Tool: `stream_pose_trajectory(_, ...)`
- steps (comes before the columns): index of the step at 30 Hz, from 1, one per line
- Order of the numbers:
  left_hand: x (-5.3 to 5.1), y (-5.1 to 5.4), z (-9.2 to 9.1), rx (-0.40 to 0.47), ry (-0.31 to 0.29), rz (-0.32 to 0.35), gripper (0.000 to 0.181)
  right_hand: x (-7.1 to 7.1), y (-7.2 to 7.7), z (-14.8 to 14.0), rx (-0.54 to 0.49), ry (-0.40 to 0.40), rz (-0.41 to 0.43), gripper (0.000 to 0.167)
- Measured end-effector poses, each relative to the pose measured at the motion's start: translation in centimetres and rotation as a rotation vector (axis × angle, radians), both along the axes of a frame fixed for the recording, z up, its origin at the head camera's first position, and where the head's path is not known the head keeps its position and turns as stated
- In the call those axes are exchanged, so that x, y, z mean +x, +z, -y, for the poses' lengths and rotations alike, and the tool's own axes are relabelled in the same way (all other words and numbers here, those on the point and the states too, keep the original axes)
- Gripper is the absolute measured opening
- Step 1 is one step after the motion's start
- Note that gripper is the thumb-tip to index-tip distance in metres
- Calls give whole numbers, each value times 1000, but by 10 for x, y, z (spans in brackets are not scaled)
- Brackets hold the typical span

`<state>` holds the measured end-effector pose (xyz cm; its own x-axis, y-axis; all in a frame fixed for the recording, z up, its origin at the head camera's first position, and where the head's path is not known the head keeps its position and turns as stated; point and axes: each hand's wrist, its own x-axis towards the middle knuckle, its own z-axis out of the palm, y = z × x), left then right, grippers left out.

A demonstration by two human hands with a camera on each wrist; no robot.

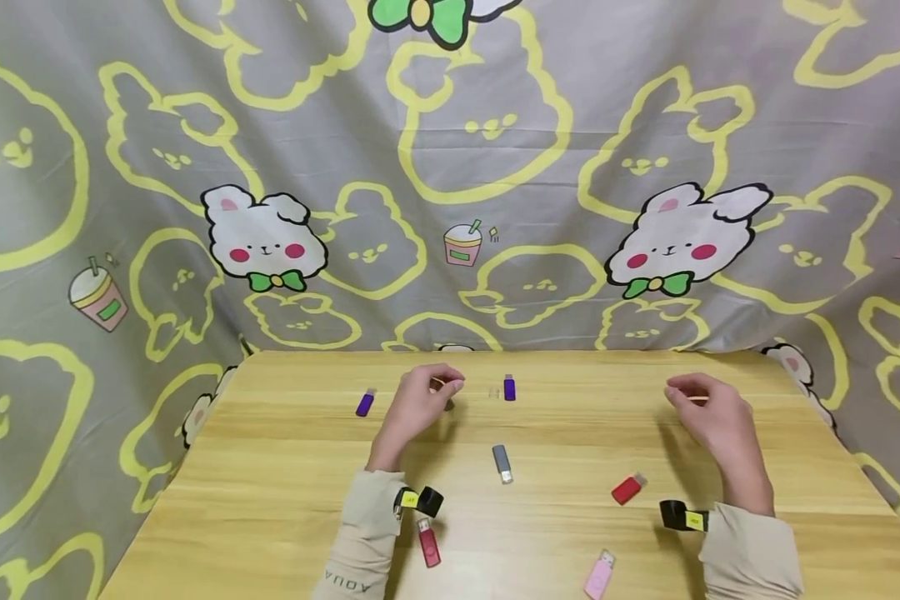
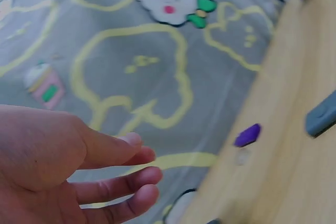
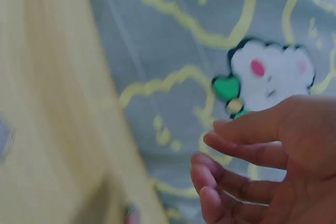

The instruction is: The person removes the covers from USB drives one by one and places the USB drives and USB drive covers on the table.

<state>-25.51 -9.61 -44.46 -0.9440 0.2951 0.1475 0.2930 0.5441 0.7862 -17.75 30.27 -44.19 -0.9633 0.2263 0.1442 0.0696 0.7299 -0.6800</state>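
Curtain (image 1: pixel 450 283) hangs behind a wooden table (image 1: pixel 270 500). Over it, the left hand (image 1: pixel 422 398) and right hand (image 1: pixel 716 414) are well apart, fingers loosely bent, seemingly holding nothing. Right of the nearer left hand, a purple USB stick (image 1: pixel 509 389) points lengthwise toward the curtain. A gray stick (image 1: pixel 501 461) lies closer in; a tiny clear piece (image 1: pixel 493 393) sits between left hand and purple USB stick.
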Motion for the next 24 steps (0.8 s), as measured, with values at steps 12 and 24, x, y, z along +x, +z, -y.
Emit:
stream_pose_trajectory(12, 5, 16, 35, 49, 46, -37, 13, -2, -28, -36, 63, -42, 161, 46)
stream_pose_trajectory(24, 6, 14, 40, 68, 47, -35, 12, -7, -43, -36, 73, -36, 147, 33)
